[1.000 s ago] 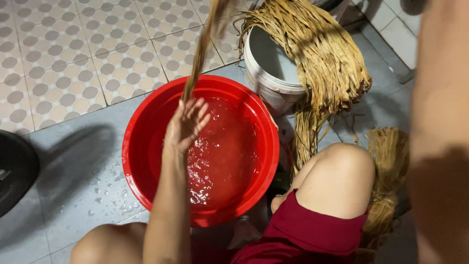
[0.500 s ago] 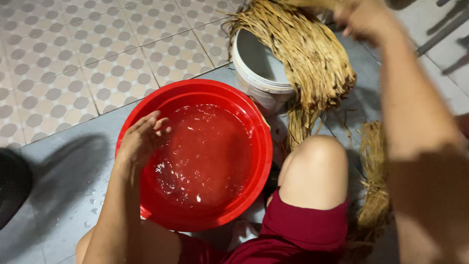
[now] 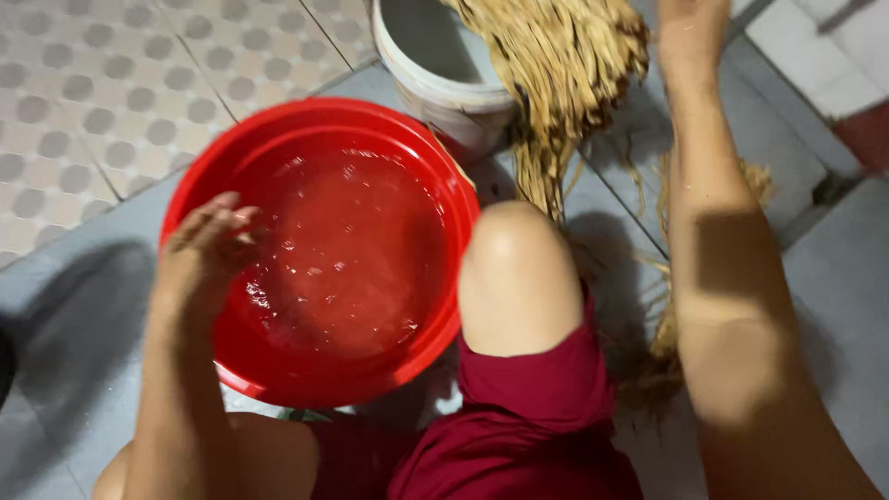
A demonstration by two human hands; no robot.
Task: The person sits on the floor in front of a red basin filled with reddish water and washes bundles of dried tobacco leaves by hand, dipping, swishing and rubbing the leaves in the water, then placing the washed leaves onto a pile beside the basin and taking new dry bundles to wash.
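A round red basin [image 3: 278, 139] holding water sits on the floor between my knees. My left hand [image 3: 206, 252] hovers over the basin's left rim, fingers spread and empty, wet from the water. My right hand [image 3: 690, 28] reaches far up to the top edge, beside a thick bundle of tan straw-like fibres [image 3: 560, 69] draped over a white bucket [image 3: 435, 79]. The fingers run out of view, so I cannot tell whether that hand grips the fibres. My right knee [image 3: 517, 268] is bent beside the basin.
More loose fibres [image 3: 667, 324] lie on the grey floor under my right arm. Patterned tiles [image 3: 83, 102] spread to the upper left. A dark object [image 3: 5, 361] sits at the left edge. A white wall base [image 3: 833, 46] rises at the upper right.
My left hand let go of the fibre strand it held up and dropped to the basin's left rim. My right arm stretched out toward the fibre bundle on the bucket.
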